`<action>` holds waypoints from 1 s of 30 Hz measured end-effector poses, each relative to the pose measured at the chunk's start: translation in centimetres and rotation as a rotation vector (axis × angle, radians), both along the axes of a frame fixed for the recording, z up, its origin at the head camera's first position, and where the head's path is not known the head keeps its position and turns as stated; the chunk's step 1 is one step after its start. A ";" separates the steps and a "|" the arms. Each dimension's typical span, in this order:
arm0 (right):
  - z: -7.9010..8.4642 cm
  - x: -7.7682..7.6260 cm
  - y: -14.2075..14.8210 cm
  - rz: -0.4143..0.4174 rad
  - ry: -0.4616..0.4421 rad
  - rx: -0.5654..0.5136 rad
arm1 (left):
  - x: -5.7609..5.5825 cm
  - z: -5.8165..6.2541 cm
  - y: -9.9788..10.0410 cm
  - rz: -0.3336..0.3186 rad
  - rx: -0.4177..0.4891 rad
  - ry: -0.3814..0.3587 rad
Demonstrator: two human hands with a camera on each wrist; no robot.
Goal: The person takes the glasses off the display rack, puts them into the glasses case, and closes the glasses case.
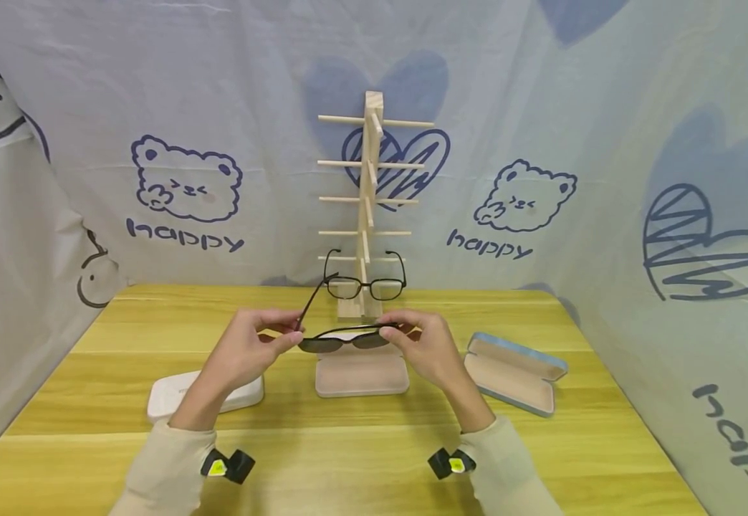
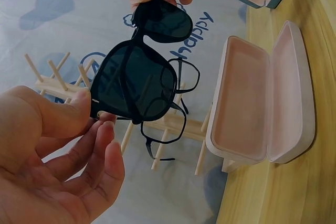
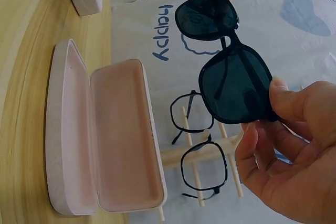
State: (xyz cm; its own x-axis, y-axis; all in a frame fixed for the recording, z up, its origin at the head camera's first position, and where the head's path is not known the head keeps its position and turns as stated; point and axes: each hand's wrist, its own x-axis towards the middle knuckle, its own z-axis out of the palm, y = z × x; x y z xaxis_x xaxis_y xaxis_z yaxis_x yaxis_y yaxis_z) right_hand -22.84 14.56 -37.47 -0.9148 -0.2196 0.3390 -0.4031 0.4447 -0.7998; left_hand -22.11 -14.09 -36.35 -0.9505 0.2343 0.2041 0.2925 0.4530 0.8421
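Note:
Dark sunglasses point(image 1: 321, 345) are held level between both hands, in front of the wooden rack. My left hand point(image 1: 245, 352) pinches one end of the frame at the hinge, thumb toward me. At the opposite end, my right hand point(image 1: 430, 350) pinches the other hinge corner between thumb and fingers. One temple sticks out away from me on the left; the other lies folded across behind the lenses. Below them an open pale glasses case point(image 2: 241, 98) with a pink lining shows in both wrist views. Black-framed clear glasses point(image 1: 365, 285) hang on the lowest pegs of the wooden rack point(image 1: 371, 147).
A closed white glasses case point(image 1: 241, 394) lies at the left, partly behind my left forearm. An open blue glasses case point(image 1: 509, 376) lies at the right. The rack's higher pegs hold nothing. Printed cloth point(image 1: 271, 86) surrounds the wooden table point(image 1: 342, 459) at back and sides.

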 end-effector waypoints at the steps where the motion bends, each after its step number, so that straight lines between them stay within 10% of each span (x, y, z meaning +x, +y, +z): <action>1: 0.0 0.0 0.0 0.001 -0.002 0.000 | 0.0 0.0 0.0 -0.005 0.003 -0.005; 30: -0.4 0.0 -0.1 -0.121 -0.046 -0.012 | -0.1 -0.9 0.3 -0.110 -0.064 -0.022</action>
